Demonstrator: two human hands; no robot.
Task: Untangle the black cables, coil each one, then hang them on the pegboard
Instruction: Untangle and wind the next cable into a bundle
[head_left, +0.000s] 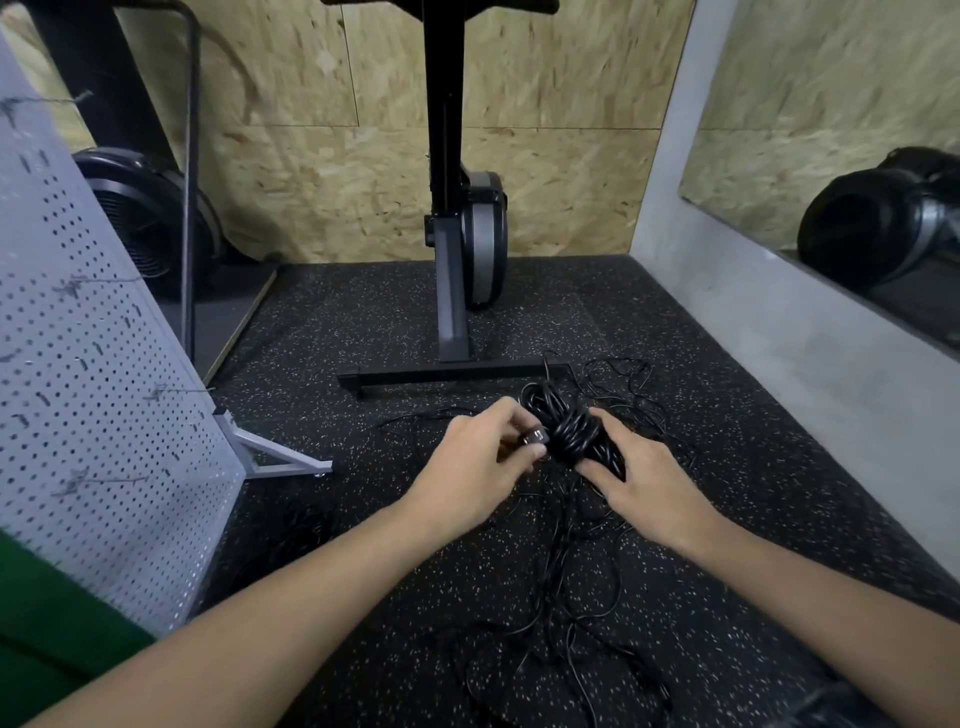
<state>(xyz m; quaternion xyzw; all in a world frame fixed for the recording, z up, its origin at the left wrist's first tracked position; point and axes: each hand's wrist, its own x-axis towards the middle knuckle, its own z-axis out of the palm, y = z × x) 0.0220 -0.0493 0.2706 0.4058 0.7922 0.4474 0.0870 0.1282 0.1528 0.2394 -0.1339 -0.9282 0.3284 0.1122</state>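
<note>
The speckled floor (363, 338) carries loose black cables (571, 597), pegboard (104, 415) at frame left. Mid-frame, the left grip (478, 462) pinches a plug (535, 436); the right grip (639, 478) clasps the coiled bundle (569, 431).

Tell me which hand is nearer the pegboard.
Left. The left hand pinches a plug on the side of the cable bundle facing the pegboard. The right hand grips the bundle from its far side, farther off.
</note>
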